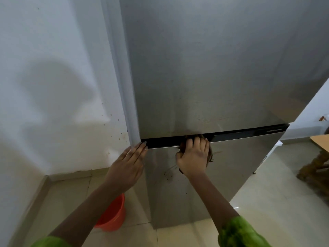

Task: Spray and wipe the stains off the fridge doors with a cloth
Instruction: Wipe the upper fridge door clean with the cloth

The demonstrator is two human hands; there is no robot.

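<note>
Your right hand (193, 155) gripped the brown cloth (210, 155), fingers curled round it, at the dark gap (249, 133) between upper door (213, 68) and lower door (240, 166). Your left hand (130, 157) lay flat, fingers straight, against the lower door's top left corner. Streaky stains (169, 177) sat just below the cloth.

Pale tiled floor (276, 202) carries the steel fridge (213, 68), with an orange bucket (114, 216) just beside it.
</note>
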